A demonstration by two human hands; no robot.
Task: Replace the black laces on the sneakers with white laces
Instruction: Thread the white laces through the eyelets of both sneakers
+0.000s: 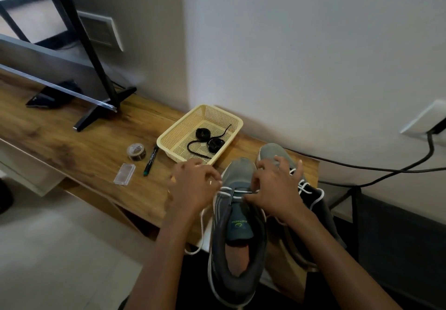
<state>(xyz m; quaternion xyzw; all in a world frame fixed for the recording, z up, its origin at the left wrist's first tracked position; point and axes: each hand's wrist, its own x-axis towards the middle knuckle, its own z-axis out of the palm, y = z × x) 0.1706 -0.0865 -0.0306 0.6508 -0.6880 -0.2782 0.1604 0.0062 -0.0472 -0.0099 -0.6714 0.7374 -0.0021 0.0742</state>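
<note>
Grey sneaker [237, 237] sat at the near edge of the wooden table [72, 145], toe away from the person, heel toward them. White lace [231, 190] crossed its lowest eyelets, and one loose end hung off the sneaker's left side. Left hand [193, 184], fingers curled, pinched the lace left of the eyelets. Right hand [275, 189] pinched it on the right, outer fingers spread. Second sneaker [272, 153], white-laced, lay just right of the grey sneaker. Beyond the toe, to the left: cream basket [173, 133] holding black laces [200, 149]. Further left of the sneaker: marker [150, 160], tape roll [136, 151], clear plastic case [124, 177].
</note>
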